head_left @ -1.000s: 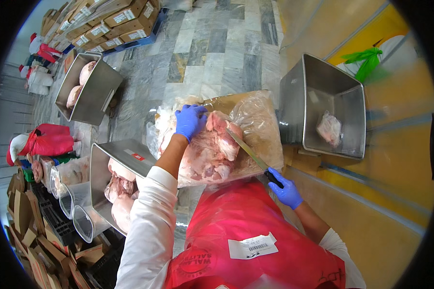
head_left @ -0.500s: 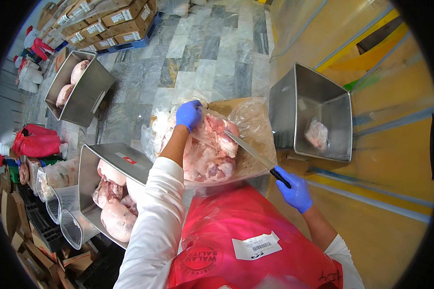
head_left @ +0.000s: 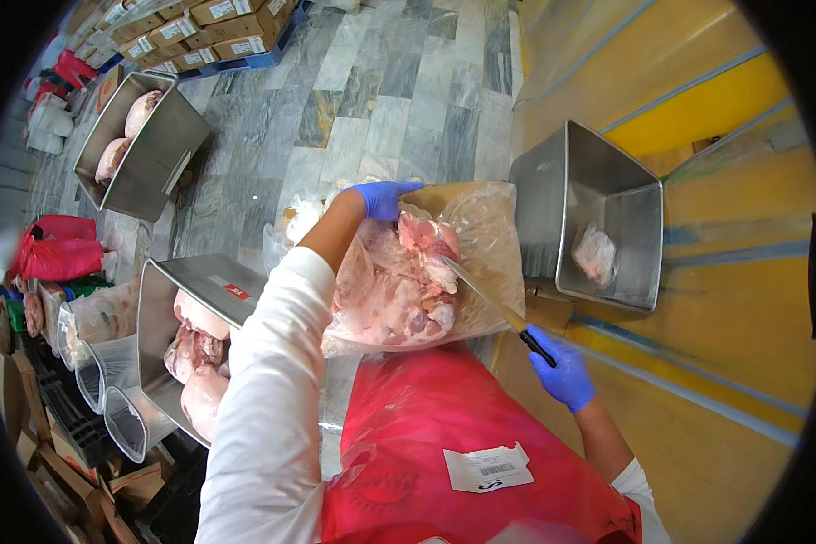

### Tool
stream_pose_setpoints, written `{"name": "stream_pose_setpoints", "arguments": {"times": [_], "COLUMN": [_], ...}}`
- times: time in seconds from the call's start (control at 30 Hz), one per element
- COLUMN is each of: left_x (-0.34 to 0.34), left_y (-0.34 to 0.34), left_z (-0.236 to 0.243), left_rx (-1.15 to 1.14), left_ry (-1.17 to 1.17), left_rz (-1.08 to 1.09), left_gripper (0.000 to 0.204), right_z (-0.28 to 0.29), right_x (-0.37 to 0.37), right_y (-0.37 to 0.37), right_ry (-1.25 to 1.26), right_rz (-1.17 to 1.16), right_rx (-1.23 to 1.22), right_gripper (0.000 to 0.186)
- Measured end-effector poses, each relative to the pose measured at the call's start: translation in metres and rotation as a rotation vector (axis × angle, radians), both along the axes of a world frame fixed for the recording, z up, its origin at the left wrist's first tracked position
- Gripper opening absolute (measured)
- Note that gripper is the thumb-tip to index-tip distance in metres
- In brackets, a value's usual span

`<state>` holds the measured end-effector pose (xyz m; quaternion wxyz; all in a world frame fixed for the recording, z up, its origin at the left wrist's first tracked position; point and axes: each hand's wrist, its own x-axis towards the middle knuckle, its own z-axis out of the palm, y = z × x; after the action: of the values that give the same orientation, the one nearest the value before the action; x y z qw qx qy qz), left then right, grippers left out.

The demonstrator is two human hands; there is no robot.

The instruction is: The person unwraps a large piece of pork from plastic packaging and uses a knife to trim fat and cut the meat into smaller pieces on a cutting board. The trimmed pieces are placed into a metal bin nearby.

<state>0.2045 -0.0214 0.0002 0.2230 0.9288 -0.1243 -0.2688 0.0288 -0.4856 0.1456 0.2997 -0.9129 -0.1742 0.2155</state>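
A large pink cut of raw meat with pale fat [head_left: 385, 295] lies on the plastic-covered cardboard [head_left: 491, 238] in front of me. My right hand [head_left: 562, 370], in a blue glove, grips the black handle of a long knife [head_left: 488, 296]. The blade slants up and left, its tip at the right side of the meat. At the meat's far edge is my gloved left hand [head_left: 385, 198], fingers stretched to the right; its thumb is hidden, and I see nothing held in it.
A steel bin [head_left: 562, 227] with a plastic-wrapped piece [head_left: 595, 256] stands at right. Two more steel bins with meat, one near left [head_left: 154, 344] and one farther [head_left: 168, 150], stand across. Stacked cartons [head_left: 190, 36] are far left. People in red [head_left: 59, 249] are at the left edge.
My left hand has moved right along the meat's far edge, its fingers now stretched out. The knife and right hand have shifted slightly right and down, the tip staying at the meat.
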Motion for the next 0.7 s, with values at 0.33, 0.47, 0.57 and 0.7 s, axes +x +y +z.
{"name": "stream_pose_setpoints", "arguments": {"times": [0.33,0.47,0.57,0.7], "left_x": [-0.029,-0.037,-0.068,-0.141], "left_y": [-0.023,0.004,0.009,-0.004], "left_z": [-0.002,-0.011,0.002,0.038], "left_rx": [-0.159,-0.397,-0.264,0.015], "left_ry": [-0.225,-0.267,-0.4,-0.525], "left_rz": [0.399,0.733,0.831,0.728], "left_gripper": [0.031,0.029,0.027,0.04], "right_z": [0.016,0.0,0.007,0.026], "right_x": [-0.008,-0.009,0.0,0.001], "right_y": [0.005,0.01,0.015,0.02], "right_ry": [0.145,0.017,0.087,0.029], "right_rz": [-0.049,-0.072,-0.053,-0.016], "right_rx": [-0.151,-0.055,-0.06,-0.062], "right_gripper": [0.051,0.051,0.051,0.053]}}
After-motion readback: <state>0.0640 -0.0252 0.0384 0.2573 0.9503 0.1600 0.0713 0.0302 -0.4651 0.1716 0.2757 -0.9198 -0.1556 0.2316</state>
